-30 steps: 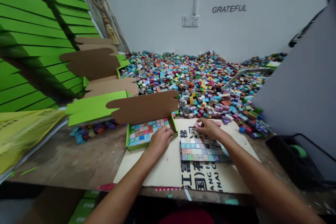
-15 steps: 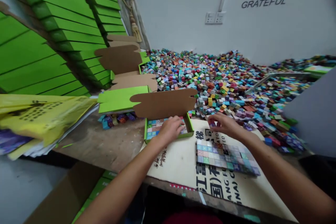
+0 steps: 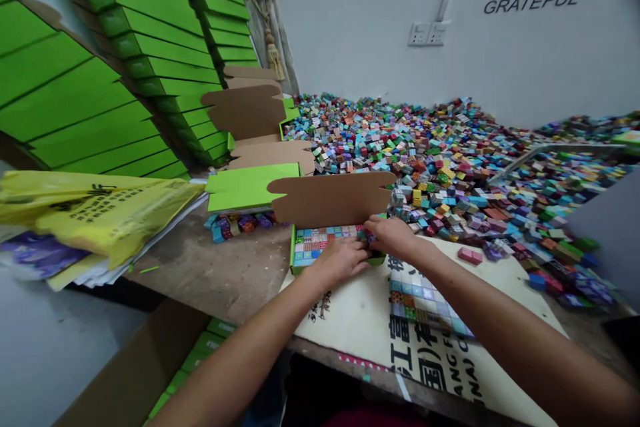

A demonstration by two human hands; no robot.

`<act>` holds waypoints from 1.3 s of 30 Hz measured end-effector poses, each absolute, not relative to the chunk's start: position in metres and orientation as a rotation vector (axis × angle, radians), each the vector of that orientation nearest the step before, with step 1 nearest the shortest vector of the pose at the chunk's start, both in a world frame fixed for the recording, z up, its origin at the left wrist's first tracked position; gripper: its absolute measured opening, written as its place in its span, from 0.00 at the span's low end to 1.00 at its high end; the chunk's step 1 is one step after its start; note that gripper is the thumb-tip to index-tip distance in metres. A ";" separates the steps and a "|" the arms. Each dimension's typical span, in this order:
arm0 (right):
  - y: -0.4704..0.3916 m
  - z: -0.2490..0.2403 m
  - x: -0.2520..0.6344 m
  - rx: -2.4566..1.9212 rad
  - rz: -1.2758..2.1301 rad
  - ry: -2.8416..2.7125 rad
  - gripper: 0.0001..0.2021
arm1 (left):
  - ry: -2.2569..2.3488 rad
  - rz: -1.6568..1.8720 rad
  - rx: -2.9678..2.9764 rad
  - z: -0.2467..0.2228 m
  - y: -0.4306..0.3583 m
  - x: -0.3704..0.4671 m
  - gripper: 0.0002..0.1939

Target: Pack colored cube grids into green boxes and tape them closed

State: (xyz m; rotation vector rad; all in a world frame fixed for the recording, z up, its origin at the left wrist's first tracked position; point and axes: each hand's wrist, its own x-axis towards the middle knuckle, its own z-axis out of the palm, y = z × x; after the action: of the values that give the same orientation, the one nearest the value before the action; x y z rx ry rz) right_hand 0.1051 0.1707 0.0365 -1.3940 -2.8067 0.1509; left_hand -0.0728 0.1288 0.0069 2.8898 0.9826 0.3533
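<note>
An open green cardboard box [image 3: 295,260] with its brown lid [image 3: 333,199] raised stands before me, rows of small patterned blocks [image 3: 313,240] packed inside. My left hand [image 3: 343,259] lies over the front right part of the box, fingers stretched out toward the blocks. At the box's right end, my right hand [image 3: 393,237] has its fingers closed on a small dark purple block [image 3: 370,237], partly hidden by the fingers. Under my right forearm, a flat array of patterned blocks [image 3: 420,300] lies on a printed cardboard sheet [image 3: 350,327].
Behind the box spreads a big heap of loose colourful blocks [image 3: 380,140]. Tall stacks of green boxes [image 3: 160,47] rise at the left. A closed green box [image 3: 253,187] and yellow plastic bags [image 3: 115,213] are left of the open box. One reddish block [image 3: 470,255] lies on the sheet.
My right hand has moved left from above the sheet to the box's right end, carrying the purple block. My left hand has shifted slightly toward the box's front right. The view has turned slightly left.
</note>
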 end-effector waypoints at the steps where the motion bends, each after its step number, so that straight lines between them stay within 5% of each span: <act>1: 0.170 0.038 0.104 -1.409 0.133 -2.821 0.15 | 0.991 0.362 2.893 0.005 0.128 -0.073 0.11; 16: 0.176 0.046 0.117 -1.228 0.519 -2.974 0.09 | 1.049 0.434 2.849 0.001 0.125 -0.075 0.08; 39: 0.161 0.040 0.114 -1.383 0.319 -2.816 0.11 | 0.969 0.503 2.851 0.000 0.135 -0.076 0.12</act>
State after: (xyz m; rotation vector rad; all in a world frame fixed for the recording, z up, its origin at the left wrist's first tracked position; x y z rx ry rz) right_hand 0.1135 0.1614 0.0397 -1.3835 -2.8165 0.3191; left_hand -0.0755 0.1351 -0.0003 2.8508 0.9692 0.5026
